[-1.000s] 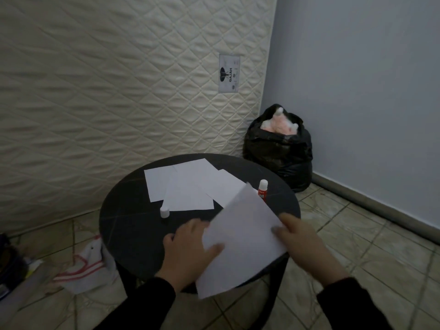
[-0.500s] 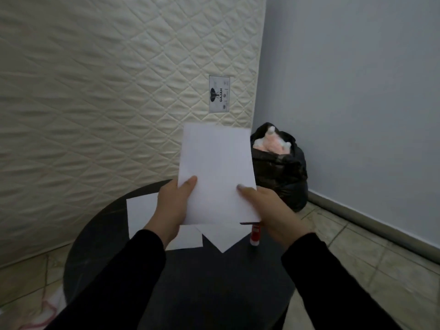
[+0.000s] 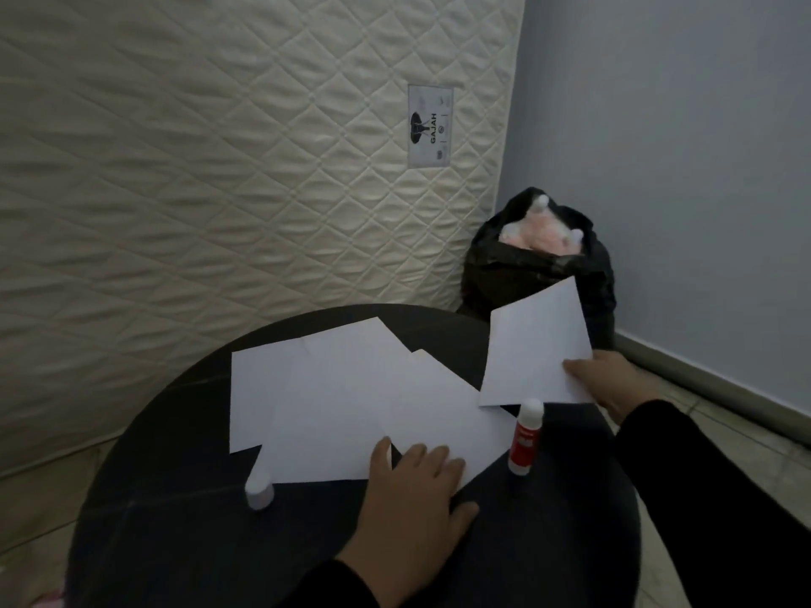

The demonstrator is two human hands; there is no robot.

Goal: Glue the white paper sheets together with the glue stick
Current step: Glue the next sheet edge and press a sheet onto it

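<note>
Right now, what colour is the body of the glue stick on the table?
Red, with a white top; the glue stick shows in the head view.

Both arms wear long black sleeves (image 3: 684, 484) (plain, unmarked), each hand bare.

paper sheets: 4, three overlapping (image 3: 333, 388) + one apart (image 3: 535, 353) | glue stick (image 3: 524, 436): 1 | cap (image 3: 259, 489): 1 | hands: 2, left hand (image 3: 417, 498), right hand (image 3: 614, 379) | table (image 3: 175, 541): 1 | black bag (image 3: 540, 265): 1
</note>
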